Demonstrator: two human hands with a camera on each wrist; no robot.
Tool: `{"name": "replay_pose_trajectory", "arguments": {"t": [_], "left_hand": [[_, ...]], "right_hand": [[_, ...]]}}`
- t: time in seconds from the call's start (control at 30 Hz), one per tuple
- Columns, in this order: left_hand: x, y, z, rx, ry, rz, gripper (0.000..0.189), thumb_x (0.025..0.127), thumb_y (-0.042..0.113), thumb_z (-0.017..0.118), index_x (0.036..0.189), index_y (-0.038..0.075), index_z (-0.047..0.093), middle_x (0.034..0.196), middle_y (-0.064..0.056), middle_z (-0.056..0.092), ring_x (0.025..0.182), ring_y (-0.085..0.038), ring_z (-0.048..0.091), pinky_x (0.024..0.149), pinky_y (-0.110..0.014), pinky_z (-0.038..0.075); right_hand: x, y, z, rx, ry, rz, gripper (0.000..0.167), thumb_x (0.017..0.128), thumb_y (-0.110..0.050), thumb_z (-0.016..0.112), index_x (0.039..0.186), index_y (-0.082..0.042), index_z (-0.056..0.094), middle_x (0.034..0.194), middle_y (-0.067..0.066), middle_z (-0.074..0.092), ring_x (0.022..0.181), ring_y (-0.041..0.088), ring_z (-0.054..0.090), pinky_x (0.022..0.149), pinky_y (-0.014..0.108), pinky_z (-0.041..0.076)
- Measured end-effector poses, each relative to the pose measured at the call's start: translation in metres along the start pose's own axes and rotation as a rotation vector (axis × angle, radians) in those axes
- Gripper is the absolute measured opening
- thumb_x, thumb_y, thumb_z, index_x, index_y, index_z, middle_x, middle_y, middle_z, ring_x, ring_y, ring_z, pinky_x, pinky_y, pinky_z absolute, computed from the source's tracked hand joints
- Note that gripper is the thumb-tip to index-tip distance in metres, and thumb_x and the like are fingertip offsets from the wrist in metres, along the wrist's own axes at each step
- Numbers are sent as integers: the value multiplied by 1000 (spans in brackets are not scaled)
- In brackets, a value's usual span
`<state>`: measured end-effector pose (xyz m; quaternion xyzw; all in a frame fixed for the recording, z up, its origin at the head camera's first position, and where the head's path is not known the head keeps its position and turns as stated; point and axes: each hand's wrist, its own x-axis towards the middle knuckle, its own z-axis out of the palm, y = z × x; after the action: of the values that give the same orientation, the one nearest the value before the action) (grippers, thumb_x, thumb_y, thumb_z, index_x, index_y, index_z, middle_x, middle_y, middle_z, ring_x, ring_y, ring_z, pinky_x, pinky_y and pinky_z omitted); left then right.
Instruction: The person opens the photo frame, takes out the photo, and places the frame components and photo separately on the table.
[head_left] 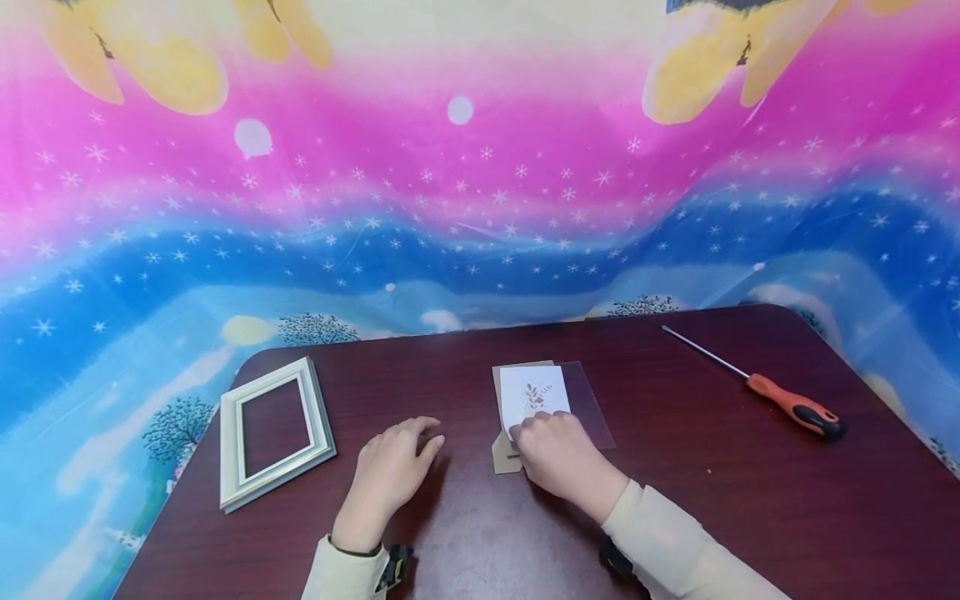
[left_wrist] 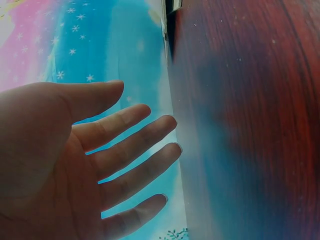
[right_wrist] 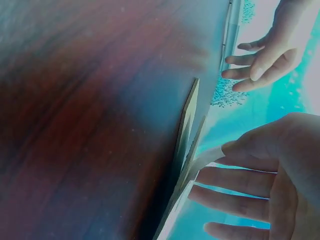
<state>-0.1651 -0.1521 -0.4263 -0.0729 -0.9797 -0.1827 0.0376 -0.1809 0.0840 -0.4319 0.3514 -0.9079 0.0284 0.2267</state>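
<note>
A white card (head_left: 530,387) printed with a leafy sprig lies on a brown backing board (head_left: 506,457) with a stand flap. My right hand (head_left: 558,454) is over the card's near edge. In the right wrist view, the thumb and forefinger of that hand (right_wrist: 250,175) pinch a thin pale edge of the card above the board. A clear sheet (head_left: 592,412) shows to the right of the card. My left hand (head_left: 390,471) hovers left of the board, holding nothing, its fingers (left_wrist: 135,142) loosely extended and spread.
A cream picture frame (head_left: 322,417) with an open middle lies at the table's left. On the right lies a screwdriver (head_left: 787,400) with an orange and black handle. A patterned cloth (head_left: 450,208) hangs behind the dark red table (head_left: 405,375).
</note>
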Motion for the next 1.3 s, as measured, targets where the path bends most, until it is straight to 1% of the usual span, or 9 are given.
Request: {"name": "replay_pose_trajectory", "arguments": {"t": [0.23,0.37,0.57,0.63,0.8,0.9,1.07,1.23,1.3], "left_hand": [[0,-1,0,2,2,5,28,96,31,66,119,17,71,113,0,70,90,-22,67,75,-46,53],[0,-1,1,4,3,6,27,96,31,66,119,17,71,112,0,71,88,-22,67,74,-45,53],[0,-3,2,10,4,4,27,96,31,67,118,16,71,111,-1,71,88,-23,67,74,-46,54],[0,-3,2,9,4,2,27,96,31,67,118,16,71,111,-1,71,89,-23,67,74,-46,53],[0,-3,0,5,1,3,27,96,31,67,118,16,71,111,-1,71,90,-24,67,75,-47,53],[0,-3,0,5,0,2,27,96,31,67,118,16,71,112,-1,71,93,-25,68,77,-48,53],[1,-3,-1,7,0,3,27,96,31,67,118,16,71,112,-1,71,93,-25,68,77,-49,53],[1,-3,-1,10,3,8,28,96,31,67,118,16,71,111,-1,71,91,-25,68,75,-47,54],[1,-3,-1,13,4,8,28,96,31,67,118,16,71,111,-1,71,90,-25,68,74,-47,54]], "right_hand": [[1,-2,-4,46,27,47,16,78,-3,67,66,-11,60,54,2,55,48,18,54,40,33,38],[1,-4,-6,51,19,69,14,78,-5,67,68,-12,60,54,2,56,47,18,53,39,34,38],[1,-7,-11,55,2,107,5,79,-6,66,78,-11,67,56,2,57,43,16,47,36,34,36],[2,-9,-13,61,10,119,9,80,-7,66,84,-12,72,55,1,57,42,14,45,35,32,35],[5,-12,-23,99,65,164,19,81,-8,69,96,-14,78,59,1,63,43,15,52,35,32,36],[8,-12,-30,123,113,198,21,80,-8,70,99,-13,78,60,2,65,43,16,53,35,31,36],[11,-6,-41,130,203,232,26,78,-5,71,102,-10,78,53,1,58,41,13,42,36,31,32],[13,6,-47,150,259,250,22,79,-3,71,100,-7,78,58,2,63,43,10,38,36,29,34],[13,11,-49,157,279,261,20,81,-3,70,99,-6,78,59,2,62,43,8,35,36,26,31]]}}
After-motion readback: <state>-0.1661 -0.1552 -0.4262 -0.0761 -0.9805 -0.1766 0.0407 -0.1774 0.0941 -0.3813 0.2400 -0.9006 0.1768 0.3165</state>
